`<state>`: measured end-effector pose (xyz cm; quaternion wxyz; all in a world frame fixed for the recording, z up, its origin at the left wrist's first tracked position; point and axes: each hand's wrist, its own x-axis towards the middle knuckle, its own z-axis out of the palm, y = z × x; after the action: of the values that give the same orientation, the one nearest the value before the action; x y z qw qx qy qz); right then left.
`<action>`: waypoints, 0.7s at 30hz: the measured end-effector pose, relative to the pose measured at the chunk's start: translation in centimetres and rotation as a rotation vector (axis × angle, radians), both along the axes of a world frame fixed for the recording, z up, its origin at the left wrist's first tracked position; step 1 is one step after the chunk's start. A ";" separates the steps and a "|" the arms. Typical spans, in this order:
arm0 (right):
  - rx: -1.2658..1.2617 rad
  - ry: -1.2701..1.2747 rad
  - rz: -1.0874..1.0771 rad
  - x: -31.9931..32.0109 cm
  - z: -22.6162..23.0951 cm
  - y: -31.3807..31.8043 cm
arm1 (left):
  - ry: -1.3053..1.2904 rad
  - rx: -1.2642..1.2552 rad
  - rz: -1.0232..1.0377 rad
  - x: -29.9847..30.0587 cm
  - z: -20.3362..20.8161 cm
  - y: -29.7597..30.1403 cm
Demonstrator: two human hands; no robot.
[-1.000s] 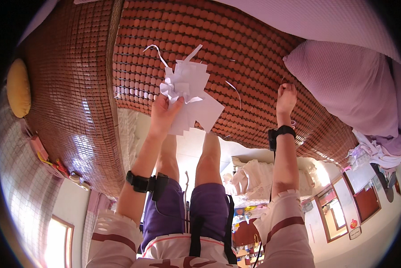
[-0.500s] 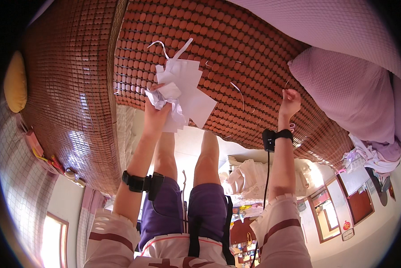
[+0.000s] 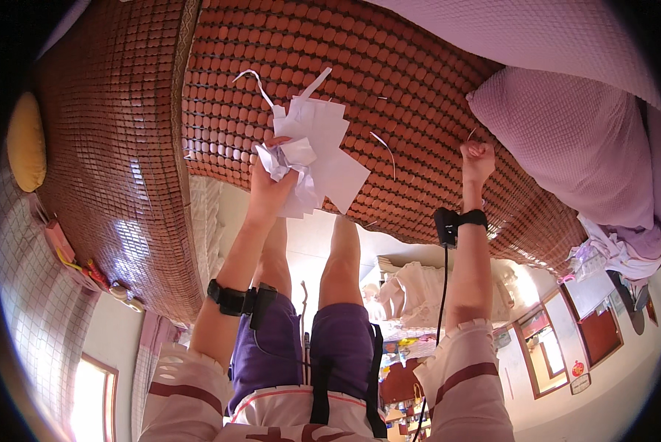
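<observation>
My left hand (image 3: 273, 184) is closed around a loose bundle of white paper sheets (image 3: 336, 166), held above the near edge of the brown tile mat (image 3: 286, 37). A crumpled white piece (image 3: 295, 153) lies on top, under my thumb. Two narrow strips stick out from the bundle's far end, one of them curled (image 3: 257, 82). My right hand (image 3: 478, 160) is over the mat at the right, its fingers curled together. A thin pale strip (image 3: 471, 134) shows at its fingertips, apparently paper. Between my hands a slim white paper strip (image 3: 384, 151) rests on the mat.
A pink quilted cover (image 3: 559, 140) bulges up beyond my right hand. Tiny white scraps (image 3: 382, 98) dot the mat. At the far left sits a yellow cushion (image 3: 26, 144). A black cable (image 3: 442, 295) hangs from the device on my right wrist.
My left hand has moved a little to the right with the paper bundle. My right hand's fingers have curled further in. The whole view has shifted slightly.
</observation>
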<state>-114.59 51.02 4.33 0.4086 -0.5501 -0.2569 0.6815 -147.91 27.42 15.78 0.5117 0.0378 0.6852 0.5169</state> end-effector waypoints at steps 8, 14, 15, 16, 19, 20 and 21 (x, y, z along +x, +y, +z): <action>0.331 -0.323 0.204 -2.7 4.2 -2.0 | -0.021 0.013 0.026 1.3 0.2 0.2; 0.119 -0.374 0.720 -13.6 14.6 -7.1 | 0.044 0.043 -0.082 2.8 -1.1 0.5; 0.216 -0.324 0.839 -15.3 15.7 -8.2 | 0.052 0.030 -0.102 3.2 -0.9 0.7; 0.248 -0.324 0.876 -16.8 16.5 -9.0 | 0.061 0.024 -0.117 3.6 -0.7 1.0; 0.319 -0.472 0.937 -19.7 17.3 -10.2 | 0.088 0.033 -0.080 4.3 0.5 1.9; 0.322 -0.556 0.945 -20.0 17.2 -10.5 | 0.077 0.024 -0.059 4.4 1.0 2.2; 0.301 -0.586 0.921 -20.3 16.9 -10.6 | 0.034 -0.022 -0.059 4.3 1.5 2.4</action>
<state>-134.90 40.38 21.27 0.0543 -0.4831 -0.6673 0.5642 -143.62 29.80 17.25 0.5154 0.0611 0.6981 0.4932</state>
